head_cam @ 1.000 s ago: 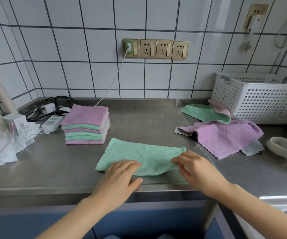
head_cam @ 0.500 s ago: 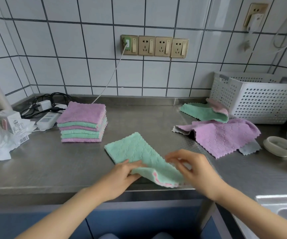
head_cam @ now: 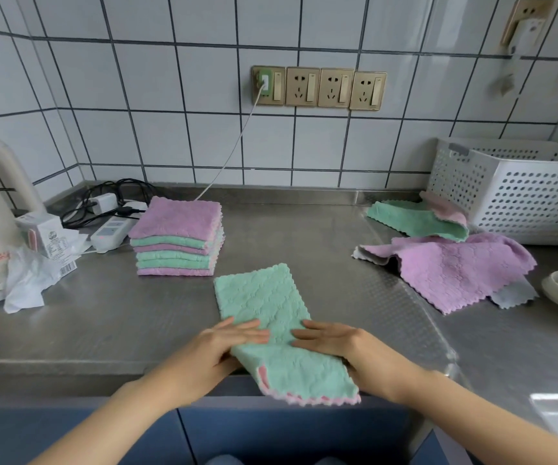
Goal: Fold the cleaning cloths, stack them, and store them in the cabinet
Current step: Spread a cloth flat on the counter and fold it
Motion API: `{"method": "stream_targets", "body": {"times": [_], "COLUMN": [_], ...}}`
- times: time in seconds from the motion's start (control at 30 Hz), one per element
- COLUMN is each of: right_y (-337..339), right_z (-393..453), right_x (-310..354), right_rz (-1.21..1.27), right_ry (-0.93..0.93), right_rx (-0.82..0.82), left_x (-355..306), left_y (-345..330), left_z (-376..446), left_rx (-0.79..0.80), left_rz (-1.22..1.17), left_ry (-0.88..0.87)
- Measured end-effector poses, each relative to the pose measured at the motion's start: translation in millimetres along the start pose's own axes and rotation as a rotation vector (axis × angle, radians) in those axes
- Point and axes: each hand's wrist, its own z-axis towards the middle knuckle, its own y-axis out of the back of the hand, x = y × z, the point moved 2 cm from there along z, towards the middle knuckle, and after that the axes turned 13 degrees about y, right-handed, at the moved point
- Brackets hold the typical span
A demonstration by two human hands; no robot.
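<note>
Head view: a folded green cloth [head_cam: 279,333] lies at the front edge of the steel bench [head_cam: 304,236], its near end hanging over that edge. The left hand [head_cam: 218,347] and right hand [head_cam: 341,344] press flat on it, fingers straight, tips apart. A stack of folded cloths [head_cam: 177,236] sits toward the back left; unfolded cloths [head_cam: 452,260] lie at the right, beside a white basket [head_cam: 519,193].

Soft, even daylight fills my view, brightest at the upper right. The steel worktop [head_cam: 304,236] shows a dull sheen without harsh glare. Shadows are faint. Tile lines bow at the edges; corners blur slightly.
</note>
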Motion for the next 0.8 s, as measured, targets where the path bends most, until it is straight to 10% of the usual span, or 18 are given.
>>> {"method": "stream_targets", "body": {"times": [0.3, 0.47, 0.6, 0.8], "right_y": [14, 19, -6, -17], "right_z": [15, 65, 94, 94], "right_x": [-3, -29, -56, -54], "right_rz": [-0.038, 0.218, 0.090, -0.031], "right_ry": [0.034, -0.368, -0.839, -0.810], "right_rx": [-0.147, -0.459, -0.249, -0.343], "left_x": [16, 6, 10, 13], "left_y": [1, 26, 27, 25], "left_z": [-8, 16, 36, 47], "left_rx": [-0.358, -0.323, -0.288, -0.421], "left_rz": [0.049, -0.286, -0.565, -0.357], "left_ry": [-0.140, 0.344, 0.648, 0.628]}}
